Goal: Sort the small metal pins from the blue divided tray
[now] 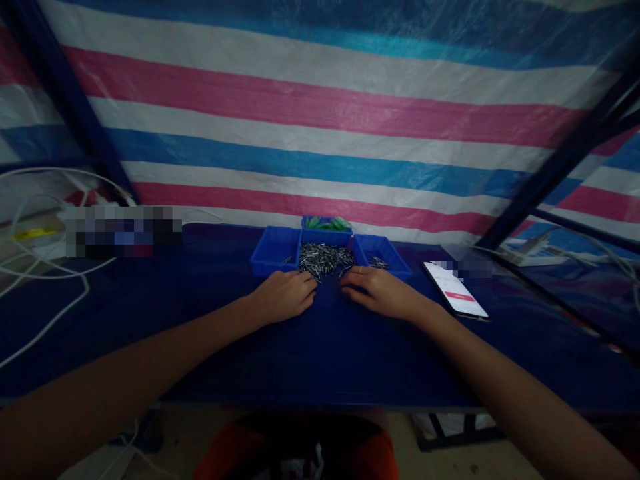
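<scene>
A heap of small dark metal pieces [323, 259] lies on the blue table between two blue trays. The left tray [277, 248] holds a few pieces at its right side; the right tray [387, 253] has a small group of them. Behind the heap, a third blue tray [327, 235] contains green items. My left hand [287, 295] rests at the heap's lower left edge, fingers curled together, whatever is under the fingertips hidden. At the lower right edge is my right hand [377, 290], with a ring, its fingers apart and its fingertips near the pieces.
A phone with a lit screen [457, 290] lies right of my right hand. White cables [85, 293] and blurred items crowd the table's left side. A striped sheet [320, 113] hangs behind, between blue metal posts.
</scene>
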Demonstrator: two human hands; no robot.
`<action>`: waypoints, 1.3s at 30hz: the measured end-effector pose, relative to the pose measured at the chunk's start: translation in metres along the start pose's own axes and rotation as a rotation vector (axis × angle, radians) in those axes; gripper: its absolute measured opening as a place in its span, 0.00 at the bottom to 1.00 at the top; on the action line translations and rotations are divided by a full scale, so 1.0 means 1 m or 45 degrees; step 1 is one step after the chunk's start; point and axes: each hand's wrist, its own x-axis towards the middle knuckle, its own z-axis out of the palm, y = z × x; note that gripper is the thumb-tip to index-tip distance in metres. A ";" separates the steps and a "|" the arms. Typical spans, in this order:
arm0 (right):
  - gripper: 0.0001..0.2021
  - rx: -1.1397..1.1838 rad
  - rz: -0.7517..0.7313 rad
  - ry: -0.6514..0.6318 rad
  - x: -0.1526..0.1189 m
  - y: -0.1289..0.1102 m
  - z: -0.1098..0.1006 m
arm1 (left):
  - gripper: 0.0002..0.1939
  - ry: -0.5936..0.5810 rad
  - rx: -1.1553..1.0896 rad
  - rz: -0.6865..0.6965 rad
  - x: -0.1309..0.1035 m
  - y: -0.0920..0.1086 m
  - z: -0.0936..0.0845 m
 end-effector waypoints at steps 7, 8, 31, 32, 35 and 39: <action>0.10 0.006 0.003 -0.079 0.001 0.000 0.001 | 0.12 0.058 0.144 -0.143 -0.002 0.005 0.002; 0.10 0.007 0.004 -0.084 0.001 0.000 0.001 | 0.13 0.046 0.155 -0.156 -0.002 0.005 0.002; 0.10 0.066 0.040 -0.129 0.000 0.001 0.003 | 0.13 0.020 0.189 -0.046 -0.001 -0.001 0.003; 0.10 0.064 0.037 -0.131 0.000 0.001 0.003 | 0.13 0.025 0.190 -0.030 -0.001 -0.001 0.003; 0.11 0.056 0.030 -0.135 0.001 0.001 0.003 | 0.12 0.031 0.172 0.006 -0.001 -0.003 0.003; 0.11 0.047 0.026 -0.133 0.001 0.001 0.004 | 0.12 0.004 0.109 0.123 -0.001 -0.002 0.001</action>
